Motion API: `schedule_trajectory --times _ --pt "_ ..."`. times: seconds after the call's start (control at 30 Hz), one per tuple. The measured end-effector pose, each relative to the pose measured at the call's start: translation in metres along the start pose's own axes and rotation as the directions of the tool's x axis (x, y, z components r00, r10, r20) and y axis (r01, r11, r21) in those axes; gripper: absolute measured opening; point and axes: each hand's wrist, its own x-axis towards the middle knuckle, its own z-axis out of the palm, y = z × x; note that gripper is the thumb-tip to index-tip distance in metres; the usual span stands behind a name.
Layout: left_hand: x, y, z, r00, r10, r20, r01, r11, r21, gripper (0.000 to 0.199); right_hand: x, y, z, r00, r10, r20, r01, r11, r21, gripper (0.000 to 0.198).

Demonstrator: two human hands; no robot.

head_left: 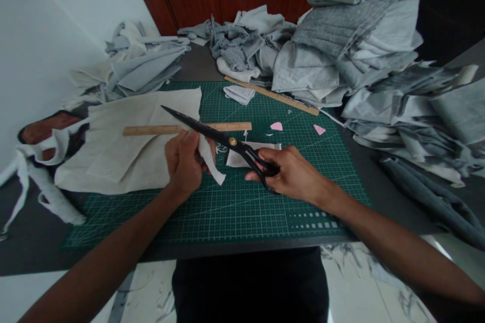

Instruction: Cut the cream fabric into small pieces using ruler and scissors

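My right hand (290, 171) is wrapped round the handles of large black scissors (232, 141), whose long blades point up and left and look closed or nearly so. My left hand (185, 164) grips a narrow strip of white fabric (212, 161), its loose end hanging down to the right. The blades pass just above the left fingers. Beneath the scissors a small pale fabric piece (237, 159) lies on the green cutting mat (235, 212). A wooden ruler (151, 130) rests across a large cream cloth (113, 116) on the left.
Piles of grey and white fabric (322, 60) line the back and right of the table. A second wooden ruler (276, 96) lies slanted near the back. Two pink chalk pieces (276, 126) sit on the mat. Fabric strips (53, 186) trail at the left, and scraps litter the floor.
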Motion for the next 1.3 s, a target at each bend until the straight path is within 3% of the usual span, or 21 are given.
schedule_trajectory --times 0.33,0.63,0.93,1.3 --pt "-0.0008 -0.0028 0.0026 0.993 -0.103 -0.051 0.101 0.995 -0.024 0.061 -0.0004 -0.0042 0.0004 0.996 0.056 0.075 -0.037 0.972 -0.231 0.051" --pt "0.0022 0.0028 0.0015 0.995 -0.098 0.011 0.098 0.995 0.02 0.061 -0.0002 -0.0017 -0.0013 0.999 0.043 0.0 -0.043 0.984 -0.171 0.042" --pt "0.0027 0.0005 0.0027 0.998 -0.05 0.03 0.051 0.998 -0.03 0.057 0.0 -0.0007 0.001 0.997 0.071 0.02 -0.069 0.994 -0.08 0.041" --pt "0.0005 -0.0018 0.0044 0.995 -0.101 -0.021 0.101 0.995 -0.011 0.058 -0.0008 -0.004 0.0033 0.992 0.102 0.071 -0.078 0.957 -0.279 0.049"
